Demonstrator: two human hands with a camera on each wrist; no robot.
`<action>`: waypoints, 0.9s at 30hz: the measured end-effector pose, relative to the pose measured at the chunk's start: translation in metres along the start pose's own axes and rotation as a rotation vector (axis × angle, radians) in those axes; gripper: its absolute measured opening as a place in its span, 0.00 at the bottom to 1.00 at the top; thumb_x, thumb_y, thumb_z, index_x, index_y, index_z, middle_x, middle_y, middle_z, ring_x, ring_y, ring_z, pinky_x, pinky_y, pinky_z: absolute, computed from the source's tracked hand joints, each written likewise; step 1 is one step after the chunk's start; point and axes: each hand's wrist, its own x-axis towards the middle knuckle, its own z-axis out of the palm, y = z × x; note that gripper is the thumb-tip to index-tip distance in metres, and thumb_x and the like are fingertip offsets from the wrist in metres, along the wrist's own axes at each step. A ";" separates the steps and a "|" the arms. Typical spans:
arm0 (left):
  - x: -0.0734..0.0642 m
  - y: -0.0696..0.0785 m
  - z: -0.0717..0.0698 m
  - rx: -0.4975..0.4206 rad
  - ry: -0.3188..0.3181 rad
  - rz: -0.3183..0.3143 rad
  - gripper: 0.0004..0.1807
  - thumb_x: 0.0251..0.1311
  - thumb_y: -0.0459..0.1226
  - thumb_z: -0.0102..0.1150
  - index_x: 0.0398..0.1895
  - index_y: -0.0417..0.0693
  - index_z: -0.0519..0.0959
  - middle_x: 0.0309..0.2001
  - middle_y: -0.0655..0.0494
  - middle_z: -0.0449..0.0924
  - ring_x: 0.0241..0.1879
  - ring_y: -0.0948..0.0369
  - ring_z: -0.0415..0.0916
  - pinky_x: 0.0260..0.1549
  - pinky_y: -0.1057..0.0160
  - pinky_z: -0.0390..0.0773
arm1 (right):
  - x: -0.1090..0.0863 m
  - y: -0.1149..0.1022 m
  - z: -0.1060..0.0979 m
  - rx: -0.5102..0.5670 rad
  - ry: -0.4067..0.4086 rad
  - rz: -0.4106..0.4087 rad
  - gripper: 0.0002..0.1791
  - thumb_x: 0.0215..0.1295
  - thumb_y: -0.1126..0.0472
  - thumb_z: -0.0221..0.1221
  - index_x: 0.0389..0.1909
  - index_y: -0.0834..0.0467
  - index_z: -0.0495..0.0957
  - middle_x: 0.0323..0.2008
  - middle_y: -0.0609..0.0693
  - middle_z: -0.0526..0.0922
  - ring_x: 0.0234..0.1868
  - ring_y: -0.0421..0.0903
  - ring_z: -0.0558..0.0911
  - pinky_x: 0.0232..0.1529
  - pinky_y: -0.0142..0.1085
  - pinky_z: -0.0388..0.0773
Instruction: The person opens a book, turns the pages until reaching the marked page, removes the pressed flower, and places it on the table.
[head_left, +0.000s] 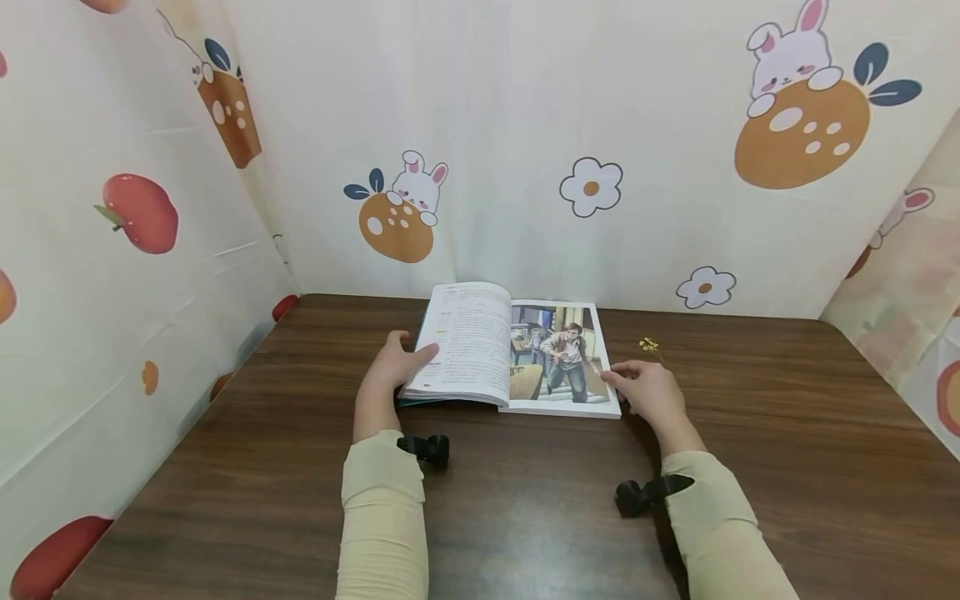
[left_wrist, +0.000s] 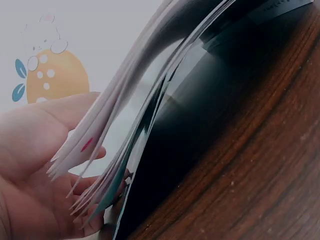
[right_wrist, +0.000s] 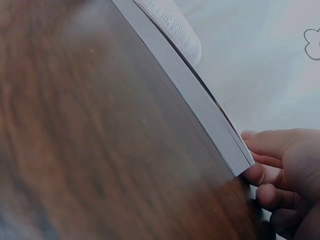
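Note:
An open book [head_left: 472, 354] lies on the table near the wall, printed text on its left page and a coloured picture [head_left: 566, 367] of a running figure on its right. At the left edge my left hand [head_left: 392, 367] grips the pages, thumb on top and fingers behind them. The left wrist view shows those pages [left_wrist: 112, 107] fanned apart and lifted off the wood. My right hand [head_left: 651, 390] pinches the right page edge near the lower corner. In the right wrist view, its thumb lies on top of the thick page block [right_wrist: 190, 95] and other fingers are at its side.
The dark wooden table [head_left: 525, 517] runs up to a white patterned curtain [head_left: 510, 125] behind the book and on both sides. A small yellow flower sprig [head_left: 648, 344] sits just beyond my right hand. Black straps with small devices circle both wrists.

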 end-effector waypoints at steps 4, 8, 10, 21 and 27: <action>0.003 -0.001 0.001 -0.031 -0.020 0.006 0.46 0.56 0.59 0.54 0.71 0.48 0.48 0.66 0.40 0.54 0.59 0.46 0.58 0.57 0.46 0.58 | -0.001 0.000 -0.001 0.021 -0.003 0.004 0.28 0.59 0.42 0.58 0.50 0.60 0.77 0.21 0.49 0.78 0.15 0.43 0.74 0.19 0.37 0.69; 0.004 0.000 0.001 -0.067 -0.033 0.034 0.47 0.54 0.60 0.55 0.71 0.49 0.49 0.66 0.42 0.55 0.56 0.48 0.59 0.57 0.46 0.58 | -0.001 -0.001 -0.001 0.021 -0.003 -0.002 0.28 0.59 0.42 0.58 0.50 0.61 0.77 0.21 0.49 0.78 0.15 0.43 0.73 0.19 0.37 0.69; 0.004 0.001 0.000 -0.062 -0.037 0.052 0.47 0.54 0.60 0.56 0.70 0.49 0.49 0.66 0.43 0.56 0.56 0.48 0.59 0.56 0.47 0.58 | -0.001 -0.001 -0.002 0.023 -0.001 -0.001 0.27 0.59 0.43 0.58 0.50 0.61 0.77 0.21 0.49 0.77 0.15 0.42 0.73 0.19 0.37 0.69; 0.002 0.004 0.001 -0.147 -0.036 0.057 0.42 0.54 0.46 0.64 0.68 0.47 0.53 0.60 0.43 0.62 0.47 0.52 0.70 0.43 0.58 0.70 | 0.000 0.000 0.002 0.019 0.010 -0.008 0.27 0.59 0.42 0.58 0.48 0.60 0.78 0.20 0.49 0.77 0.16 0.42 0.74 0.19 0.37 0.68; 0.005 0.003 0.003 -0.243 -0.090 0.059 0.41 0.56 0.46 0.62 0.69 0.52 0.52 0.56 0.46 0.67 0.41 0.56 0.75 0.35 0.64 0.72 | 0.000 0.000 0.001 0.018 0.016 -0.004 0.27 0.59 0.42 0.58 0.48 0.60 0.78 0.20 0.48 0.77 0.16 0.42 0.73 0.20 0.37 0.67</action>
